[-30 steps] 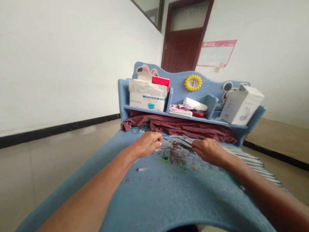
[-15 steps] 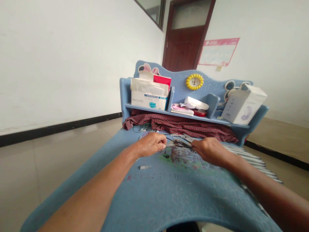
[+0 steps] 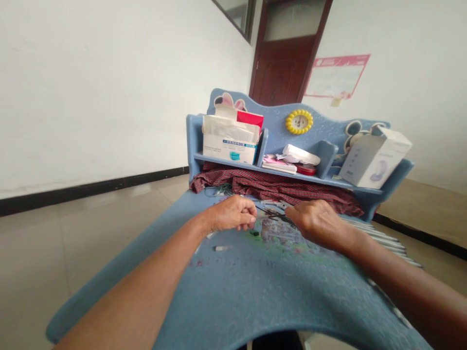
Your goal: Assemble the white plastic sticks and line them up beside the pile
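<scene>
My left hand hovers over the blue desk with its fingers curled in and the thumb pressed to them. What it pinches, if anything, is too small to make out. My right hand is closed too, knuckles up, its fingertips hidden behind the hand. Between the two lies a loose heap of thin dark rods, nearest to the right hand. A small black piece rests just in front of the heap. Closer to me is a short whitish, partly clear piece.
Several slim silvery rods lie in a row along the desk's right side. A red checked cloth is bunched under the shelf. On the shelf stand a mask box, papers, a red tin and a white carton.
The whole view has shifted slightly, so the desk and shelf appear a little further right. Both hands stay over the same area, with the right hand turned slightly and its fingertips now less visible.
</scene>
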`<state>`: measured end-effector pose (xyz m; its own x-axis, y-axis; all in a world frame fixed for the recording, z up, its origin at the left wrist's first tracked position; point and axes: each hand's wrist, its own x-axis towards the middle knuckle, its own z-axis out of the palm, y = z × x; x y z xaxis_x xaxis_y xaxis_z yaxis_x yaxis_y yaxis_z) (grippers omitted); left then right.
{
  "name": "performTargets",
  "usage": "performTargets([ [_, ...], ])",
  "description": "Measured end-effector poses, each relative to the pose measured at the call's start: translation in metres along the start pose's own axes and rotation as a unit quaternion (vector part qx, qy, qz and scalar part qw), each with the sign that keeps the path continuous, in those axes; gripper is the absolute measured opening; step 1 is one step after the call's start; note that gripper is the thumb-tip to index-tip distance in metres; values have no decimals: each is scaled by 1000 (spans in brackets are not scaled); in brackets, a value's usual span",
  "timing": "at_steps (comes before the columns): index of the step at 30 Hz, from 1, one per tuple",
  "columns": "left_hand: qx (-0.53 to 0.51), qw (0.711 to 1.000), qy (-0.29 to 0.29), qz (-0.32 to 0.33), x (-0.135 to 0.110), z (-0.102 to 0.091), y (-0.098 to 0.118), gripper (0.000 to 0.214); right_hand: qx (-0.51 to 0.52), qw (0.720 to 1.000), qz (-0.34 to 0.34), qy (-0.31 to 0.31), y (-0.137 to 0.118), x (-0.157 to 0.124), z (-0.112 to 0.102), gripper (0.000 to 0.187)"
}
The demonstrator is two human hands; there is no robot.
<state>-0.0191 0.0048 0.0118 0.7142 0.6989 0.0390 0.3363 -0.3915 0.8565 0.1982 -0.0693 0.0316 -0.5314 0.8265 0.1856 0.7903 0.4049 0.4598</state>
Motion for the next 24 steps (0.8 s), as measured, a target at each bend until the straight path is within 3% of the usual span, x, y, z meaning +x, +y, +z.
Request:
performTargets([
  [6,-63,997,33,23,4,1,-4,10,13,997,15,81,-21,11,-8,22],
  [9,-120,987,95,58,4,0,-4,10,55,992,0,111,-38,11,-9,24],
  [12,-220,956,155,114,3,-3,0,12,108,991,-45,65,-59,13,-8,23],
  [16,-307,922,177,158,2,-4,3,13,143,987,-72,-9,-82,28,-4,21],
  [24,-328,915,169,161,1,-3,3,12,133,987,-73,-56,-103,58,-4,23],
])
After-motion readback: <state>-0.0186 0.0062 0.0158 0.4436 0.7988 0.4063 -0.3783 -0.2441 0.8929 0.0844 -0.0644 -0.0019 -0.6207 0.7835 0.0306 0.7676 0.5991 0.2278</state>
